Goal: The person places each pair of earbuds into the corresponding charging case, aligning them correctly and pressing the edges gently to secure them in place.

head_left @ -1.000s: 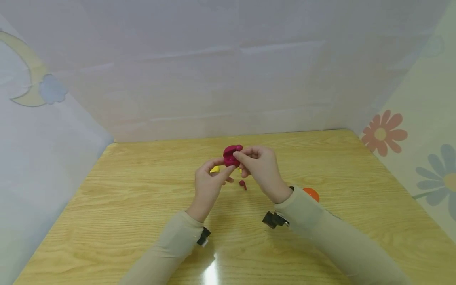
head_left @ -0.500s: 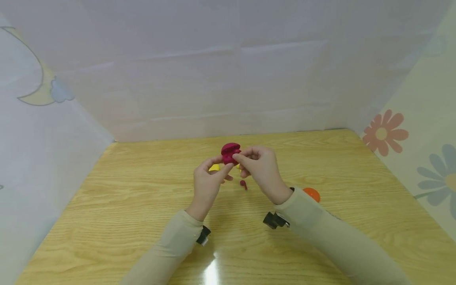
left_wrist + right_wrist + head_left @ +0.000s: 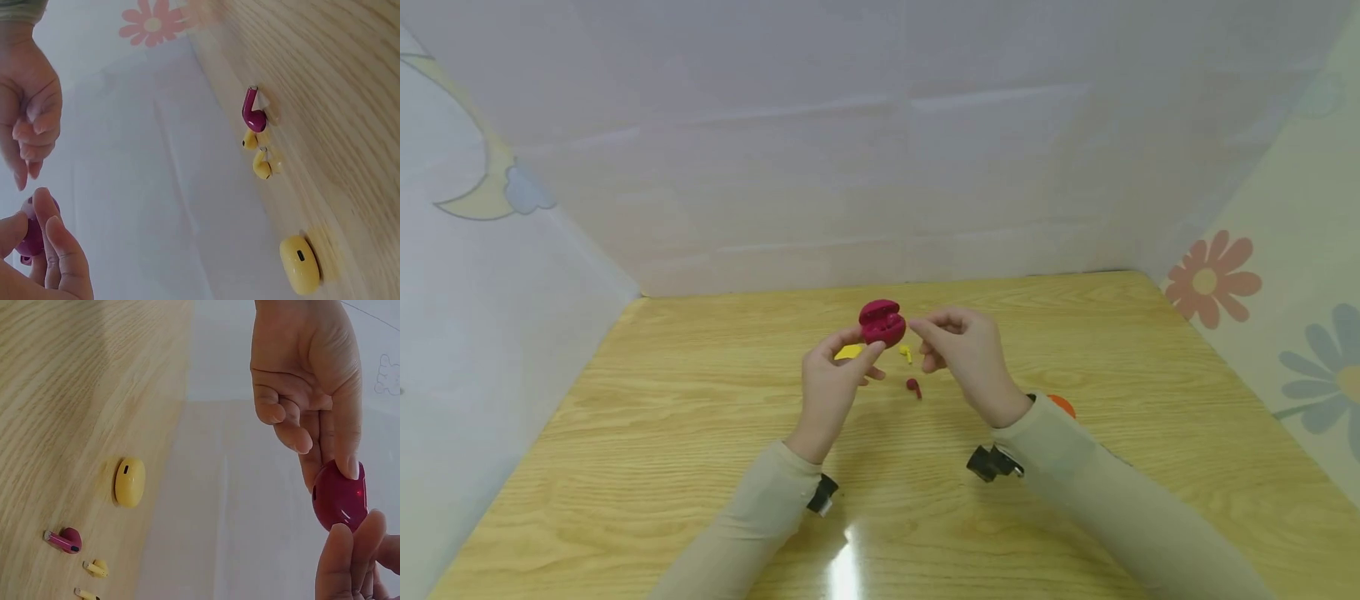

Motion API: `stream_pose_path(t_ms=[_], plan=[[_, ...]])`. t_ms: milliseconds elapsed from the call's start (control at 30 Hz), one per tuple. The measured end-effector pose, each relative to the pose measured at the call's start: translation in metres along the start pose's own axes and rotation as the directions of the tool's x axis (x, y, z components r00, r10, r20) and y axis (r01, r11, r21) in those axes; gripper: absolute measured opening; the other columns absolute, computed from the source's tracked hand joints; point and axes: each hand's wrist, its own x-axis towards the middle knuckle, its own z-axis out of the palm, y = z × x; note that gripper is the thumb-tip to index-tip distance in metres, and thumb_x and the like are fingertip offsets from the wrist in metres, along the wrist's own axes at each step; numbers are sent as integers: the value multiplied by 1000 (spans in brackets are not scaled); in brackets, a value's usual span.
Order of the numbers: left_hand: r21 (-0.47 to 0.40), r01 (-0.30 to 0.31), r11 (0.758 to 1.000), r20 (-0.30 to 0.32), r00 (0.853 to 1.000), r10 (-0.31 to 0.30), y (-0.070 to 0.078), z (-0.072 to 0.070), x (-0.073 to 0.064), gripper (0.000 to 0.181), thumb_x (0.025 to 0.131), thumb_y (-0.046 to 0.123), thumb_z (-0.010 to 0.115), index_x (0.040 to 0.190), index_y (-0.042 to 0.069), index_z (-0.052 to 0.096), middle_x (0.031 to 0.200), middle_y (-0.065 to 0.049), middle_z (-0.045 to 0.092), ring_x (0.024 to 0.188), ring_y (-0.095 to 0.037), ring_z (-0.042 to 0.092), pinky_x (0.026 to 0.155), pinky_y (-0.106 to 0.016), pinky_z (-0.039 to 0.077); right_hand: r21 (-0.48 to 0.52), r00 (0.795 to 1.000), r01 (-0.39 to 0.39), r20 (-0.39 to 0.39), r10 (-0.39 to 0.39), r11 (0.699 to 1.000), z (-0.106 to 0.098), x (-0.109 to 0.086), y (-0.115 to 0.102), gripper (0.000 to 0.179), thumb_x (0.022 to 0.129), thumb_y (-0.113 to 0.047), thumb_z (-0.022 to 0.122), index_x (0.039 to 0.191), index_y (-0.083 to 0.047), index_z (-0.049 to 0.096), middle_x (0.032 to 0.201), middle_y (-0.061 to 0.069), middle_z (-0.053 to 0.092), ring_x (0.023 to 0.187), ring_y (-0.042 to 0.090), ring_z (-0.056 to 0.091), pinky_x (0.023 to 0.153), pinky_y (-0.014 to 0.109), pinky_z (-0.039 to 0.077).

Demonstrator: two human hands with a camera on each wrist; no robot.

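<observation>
Head view first: the magenta case (image 3: 882, 333) is held up over the wooden table (image 3: 625, 433), gripped between the thumb and fingers of the left hand (image 3: 833, 387). The lid's flipped open and a seated earbud (image 3: 892, 320) can be seen inside. The right hand (image 3: 966, 358) is held just off the case at about 3 o'clock, not touching it, fingers loosely bent and relaxed. From the case, the yellow case (image 3: 850, 352) is partly covered by the left hand at 8 o'clock, a yellow earbud (image 3: 906, 352) and the loose magenta earbud (image 3: 913, 386) are found around 5, and something orange (image 3: 1062, 405) is half hidden by the right sleeve (image 3: 1075, 467) at 4.

Left wrist cam: the held case is mostly covered by fingers at 8 o'clock, with the right hand seen apart from it, straight up at 12. Two yellow earbuds are shown here, lying near the magenta one at its 6 o'clock.

Right wrist cam: a tiny red light (image 3: 359, 493) is shown on the held case, which is pressed by the left thumb. It's overlapped by the right fingertips at 6 o'clock. The yellow case is seen at 8 o'clock in the view.
</observation>
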Motion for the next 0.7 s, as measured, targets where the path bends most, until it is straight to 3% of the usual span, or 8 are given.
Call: stream_pose_path(t_ms=[433,700], plan=[[-7,-1,1000,22,1000,1,0,-6,6,30,90,15,72,113,-3,66,108,-12,68,57,-9,65,61,-26,52,9,992,-112,53,111,994,-8,9,15,25,96,-16,63,100,9,62,67,4,60,52,10,58,61,28,56],[-3,29,1000,38,999,-29,6,-8,8,29,91,15,71,115,-1,67,106,-12,69,57,-11,65,63,-30,53,-53,956,-262,121,266,964,-15,18,29,24,97,-17,63,102,6,62,70,4,60,55,10,56,60,28,55]])
